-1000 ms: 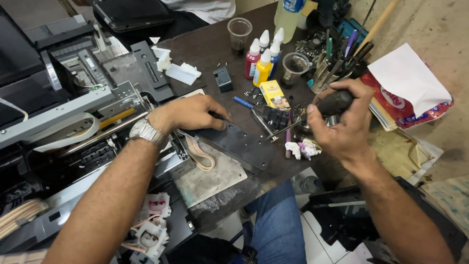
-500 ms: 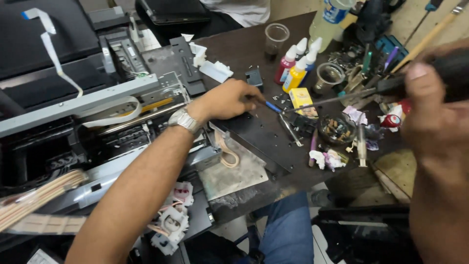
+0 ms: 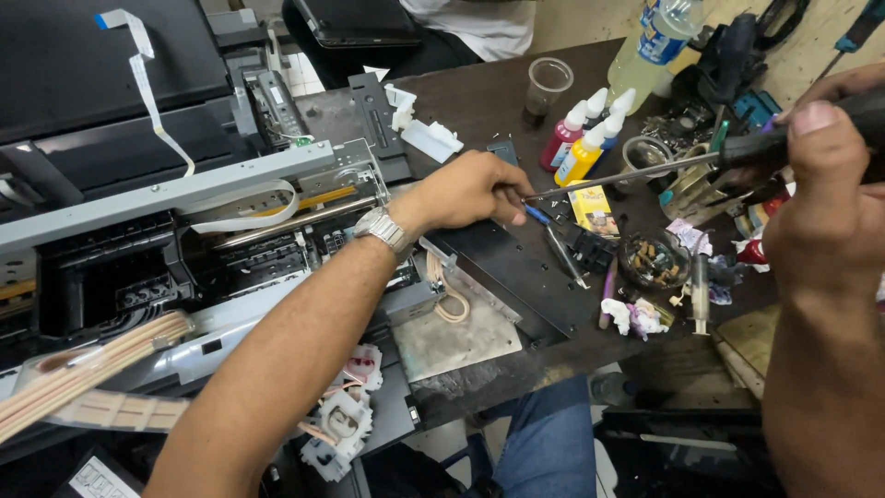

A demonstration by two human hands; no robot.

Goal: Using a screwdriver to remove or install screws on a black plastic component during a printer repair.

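A: What is being shown, largest first?

B: An opened printer (image 3: 166, 231) is being kept at the left of the dark table (image 3: 479, 101). A long screwdriver (image 3: 636, 173) is being gripped by the right hand (image 3: 830, 184), fingers clamped on its handle.

A: How is its shaft lying?

B: Nearly level, running leftward from that grip; its tip is being met by the left hand (image 3: 466, 194), which is nearer, above a black plate (image 3: 516, 267).

A: What is being hidden?

B: Whether the left fingertips are pinching a screw cannot be told. The handle end is being cut off.
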